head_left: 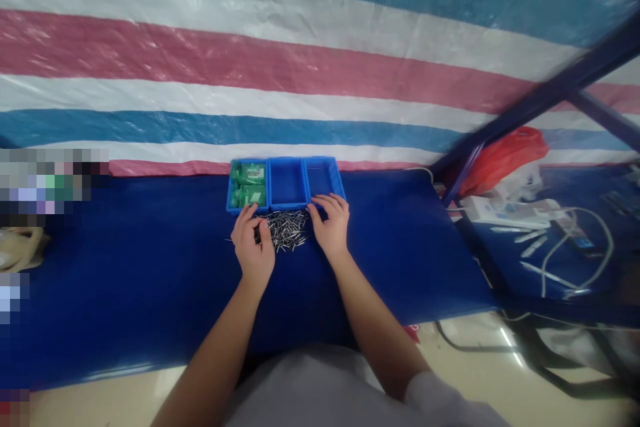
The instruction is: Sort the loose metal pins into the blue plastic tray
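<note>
While both of our hands work near the middle of the frame, a loose heap of metal pieces [287, 232] lies between them on the blue table cover [150, 247], just below a row of three blue boxes. Our left hand [254, 245] curves around the heap's left side, its thumb standing apart from the fingers; we make out nothing gripped there, though a small piece could be hidden. Our right hand [331, 223] is loosely spread at the heap's right end, its fingertips by the near edge of the right box [325, 179], and it seems to hold nothing.

As for how far things have got, green packets [251, 175] sit in the left box [229, 197], at the row's left end. In the middle box [287, 188] and the right one we see blue floor and no metal pieces. The pieces we can see all lie outside the boxes, heaped and pointing every way, so we judge the handling of them to be at an early point.
</note>
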A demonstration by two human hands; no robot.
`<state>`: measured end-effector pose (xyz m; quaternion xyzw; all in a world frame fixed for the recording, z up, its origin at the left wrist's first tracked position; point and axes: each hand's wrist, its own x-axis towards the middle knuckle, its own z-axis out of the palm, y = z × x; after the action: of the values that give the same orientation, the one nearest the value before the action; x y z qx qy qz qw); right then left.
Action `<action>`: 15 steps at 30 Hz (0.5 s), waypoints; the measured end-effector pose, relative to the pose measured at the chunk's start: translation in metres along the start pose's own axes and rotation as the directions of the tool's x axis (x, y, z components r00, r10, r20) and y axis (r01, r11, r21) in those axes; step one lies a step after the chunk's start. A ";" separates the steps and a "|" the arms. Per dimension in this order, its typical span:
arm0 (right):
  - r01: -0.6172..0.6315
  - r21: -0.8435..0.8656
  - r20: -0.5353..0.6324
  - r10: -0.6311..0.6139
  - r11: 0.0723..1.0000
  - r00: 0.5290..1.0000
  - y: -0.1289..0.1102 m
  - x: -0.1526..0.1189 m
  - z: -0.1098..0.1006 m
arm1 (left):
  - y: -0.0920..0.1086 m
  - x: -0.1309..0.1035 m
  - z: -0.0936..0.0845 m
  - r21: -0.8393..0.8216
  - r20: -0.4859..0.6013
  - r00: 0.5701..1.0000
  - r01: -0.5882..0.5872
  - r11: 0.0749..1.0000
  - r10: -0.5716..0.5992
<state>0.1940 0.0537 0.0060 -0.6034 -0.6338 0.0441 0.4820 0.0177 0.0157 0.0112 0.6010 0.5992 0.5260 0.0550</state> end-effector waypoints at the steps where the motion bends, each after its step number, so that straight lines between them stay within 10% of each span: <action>1: 0.002 0.002 -0.002 -0.002 1.000 1.000 0.000 0.000 0.000 | 0.001 0.000 0.000 -0.011 0.006 1.000 0.004 1.000 -0.004; 15: 0.009 0.001 -0.014 -0.009 1.000 1.000 0.000 0.001 0.001 | 0.000 0.007 -0.003 -0.070 0.086 0.996 0.046 0.997 -0.040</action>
<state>0.1936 0.0551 0.0063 -0.6007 -0.6330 0.0381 0.4868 0.0130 0.0193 0.0164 0.6073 0.5898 0.5201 0.1131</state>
